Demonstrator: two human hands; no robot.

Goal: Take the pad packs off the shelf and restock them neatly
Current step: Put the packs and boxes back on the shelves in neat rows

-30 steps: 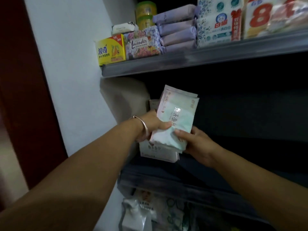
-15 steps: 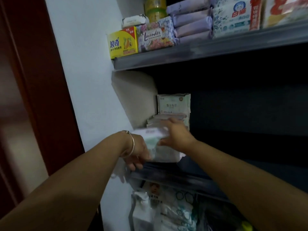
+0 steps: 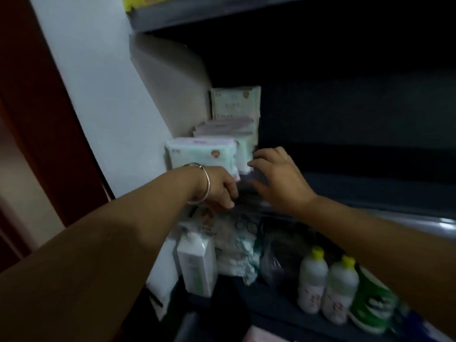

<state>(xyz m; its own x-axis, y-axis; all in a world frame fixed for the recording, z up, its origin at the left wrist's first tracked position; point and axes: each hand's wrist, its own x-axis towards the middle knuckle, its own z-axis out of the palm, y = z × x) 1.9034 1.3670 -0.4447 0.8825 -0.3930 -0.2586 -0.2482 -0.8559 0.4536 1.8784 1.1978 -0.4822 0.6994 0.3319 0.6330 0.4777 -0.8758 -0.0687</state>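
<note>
Several pale green and white pad packs stand at the left end of the dark middle shelf [image 3: 370, 211]. One front pack [image 3: 199, 154] faces me, a flat stack [image 3: 224, 127] lies behind it, and another pack [image 3: 235, 102] stands upright at the back. My left hand [image 3: 219, 187], with a bangle on the wrist, is curled at the front pack's lower right corner; whether it grips the pack is unclear. My right hand [image 3: 278, 176] hovers with fingers spread just right of the packs, fingertips near their right edge, holding nothing.
On the lower shelf stand a white carton-like bottle [image 3: 197, 262], a clear bag of pale items [image 3: 237, 250], a dark plastic bag [image 3: 278, 255], two white bottles with yellow caps [image 3: 312, 280] and a green-and-white tub [image 3: 372, 304]. A white wall [image 3: 98, 95] bounds the left.
The pack held in both hands a second ago now stands at the front of the shelf stack. My right hand has come off it and opened. The view has tilted down.
</note>
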